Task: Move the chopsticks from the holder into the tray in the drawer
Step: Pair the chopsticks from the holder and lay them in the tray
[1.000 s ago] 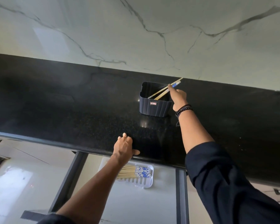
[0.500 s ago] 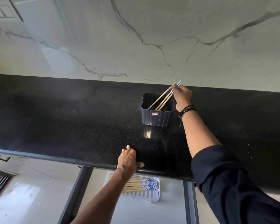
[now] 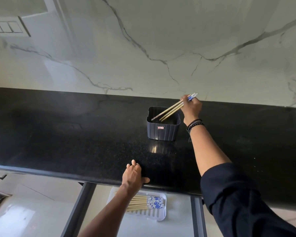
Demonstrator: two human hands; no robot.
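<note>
A dark ribbed holder stands on the black granite counter. My right hand is shut on the blue-patterned tops of a few wooden chopsticks, which slant with their tips still inside the holder. My left hand rests flat on the counter's front edge, holding nothing. Below it, in the open drawer, a white slotted tray holds several chopsticks lying side by side, partly hidden by my left forearm.
A white marble wall rises behind the counter, with a switch plate at the upper left. Dark drawer rails frame the drawer. Pale cabinet fronts lie to the lower left.
My right hand has closed on the chopsticks and lifted them higher, so they stick further out of the holder. The camera has tilted up. My left hand stays on the counter edge.
</note>
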